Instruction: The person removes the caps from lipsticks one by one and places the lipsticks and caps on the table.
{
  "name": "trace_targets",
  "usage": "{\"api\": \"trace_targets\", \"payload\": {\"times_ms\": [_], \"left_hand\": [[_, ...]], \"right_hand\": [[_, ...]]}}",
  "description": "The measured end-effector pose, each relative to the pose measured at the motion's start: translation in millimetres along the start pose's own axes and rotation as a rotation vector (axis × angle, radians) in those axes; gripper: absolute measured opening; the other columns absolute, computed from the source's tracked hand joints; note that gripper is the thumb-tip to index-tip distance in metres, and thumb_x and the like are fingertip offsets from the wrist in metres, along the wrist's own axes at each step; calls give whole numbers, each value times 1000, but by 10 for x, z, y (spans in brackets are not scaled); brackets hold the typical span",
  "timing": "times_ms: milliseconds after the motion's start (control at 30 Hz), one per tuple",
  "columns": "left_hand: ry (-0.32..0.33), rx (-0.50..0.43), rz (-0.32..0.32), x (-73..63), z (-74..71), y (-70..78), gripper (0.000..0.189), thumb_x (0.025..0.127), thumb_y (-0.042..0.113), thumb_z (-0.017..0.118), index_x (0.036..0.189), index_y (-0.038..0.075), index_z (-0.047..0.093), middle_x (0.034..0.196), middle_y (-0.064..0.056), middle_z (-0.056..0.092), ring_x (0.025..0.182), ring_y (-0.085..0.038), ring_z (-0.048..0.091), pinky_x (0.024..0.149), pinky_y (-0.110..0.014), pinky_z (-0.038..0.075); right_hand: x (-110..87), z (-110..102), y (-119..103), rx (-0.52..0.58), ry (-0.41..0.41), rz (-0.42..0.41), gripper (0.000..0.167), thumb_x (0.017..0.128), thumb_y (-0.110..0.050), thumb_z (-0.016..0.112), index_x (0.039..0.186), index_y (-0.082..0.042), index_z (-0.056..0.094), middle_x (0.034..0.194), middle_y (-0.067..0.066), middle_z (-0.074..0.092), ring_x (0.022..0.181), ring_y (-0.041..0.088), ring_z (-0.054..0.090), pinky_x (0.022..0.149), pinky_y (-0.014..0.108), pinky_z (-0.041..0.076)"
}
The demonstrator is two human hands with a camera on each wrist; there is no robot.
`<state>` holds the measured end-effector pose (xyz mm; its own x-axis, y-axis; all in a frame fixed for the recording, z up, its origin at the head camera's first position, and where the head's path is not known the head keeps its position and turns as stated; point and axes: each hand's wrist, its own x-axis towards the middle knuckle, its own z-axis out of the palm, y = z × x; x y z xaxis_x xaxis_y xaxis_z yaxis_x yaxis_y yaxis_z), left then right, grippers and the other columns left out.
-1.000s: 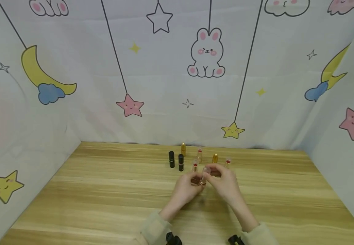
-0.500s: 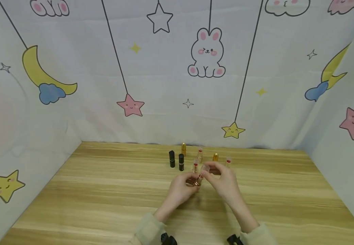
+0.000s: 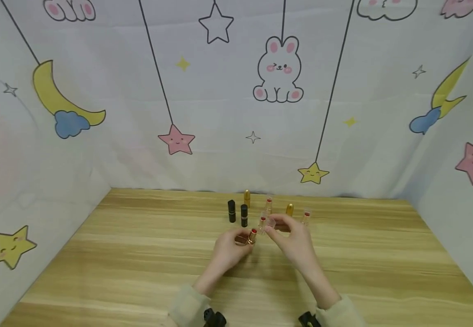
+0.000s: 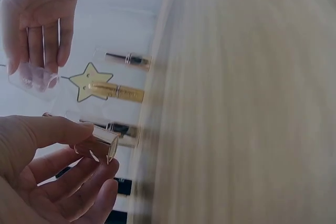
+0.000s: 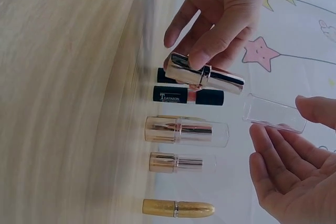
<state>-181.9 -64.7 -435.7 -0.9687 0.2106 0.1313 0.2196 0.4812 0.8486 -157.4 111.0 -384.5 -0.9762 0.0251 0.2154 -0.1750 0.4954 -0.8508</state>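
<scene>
My left hand (image 3: 227, 250) pinches the gold base of an uncapped lipstick (image 3: 252, 236) between thumb and fingers, its red tip showing in the head view. Slightly to the right, my right hand (image 3: 296, 240) holds a clear lipstick cap (image 5: 275, 114) between thumb and fingertips. A gap separates cap and lipstick in the right wrist view, with the cap's mouth toward the lipstick. Both hands are above the table, in front of the standing lipsticks. The left wrist view shows the gold base (image 4: 100, 145) close up, under my thumb.
Behind the hands stand two black lipstick tubes (image 3: 231, 211), two gold bullet-shaped tubes (image 3: 289, 210) and several clear-capped lipsticks (image 3: 306, 217). One clear-capped lipstick (image 3: 262, 224) is very near my right fingertips. A patterned white curtain (image 3: 220, 168) rises at the back of the wooden table (image 3: 138, 263).
The clear cap has come off the lipstick. My left hand has moved left with the lipstick, while my right hand holds the cap and has shifted slightly left.
</scene>
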Motion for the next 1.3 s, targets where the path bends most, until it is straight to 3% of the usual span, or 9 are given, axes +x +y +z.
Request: {"api": "trace_targets", "payload": {"times_ms": [367, 900, 1300], "left_hand": [[79, -7, -44, -4, -268, -110, 27, 78, 4, 73, 105, 2, 69, 103, -14, 71, 91, -26, 69, 80, -35, 58], [162, -28, -161, -31, -606, -229, 29, 78, 3, 73, 107, 1, 68, 106, -16, 70, 94, -28, 69, 80, -36, 58], [203, -50, -195, -39, -750, -302, 25, 78, 0, 73, 103, 0, 69, 105, -17, 70, 92, -27, 69, 77, -34, 58]], "right_hand": [[48, 153, -13, -11, -31, -20, 29, 83, -14, 73, 111, -7, 69, 104, 8, 72, 97, 24, 68, 87, 42, 55], [91, 403, 6, -19, -92, -84, 25, 84, -10, 72, 108, -4, 69, 99, 7, 71, 92, 21, 67, 87, 40, 55], [119, 594, 20, -37, -158, -97, 26, 85, -12, 72, 109, -5, 69, 100, 6, 71, 93, 21, 67, 88, 41, 55]]}}
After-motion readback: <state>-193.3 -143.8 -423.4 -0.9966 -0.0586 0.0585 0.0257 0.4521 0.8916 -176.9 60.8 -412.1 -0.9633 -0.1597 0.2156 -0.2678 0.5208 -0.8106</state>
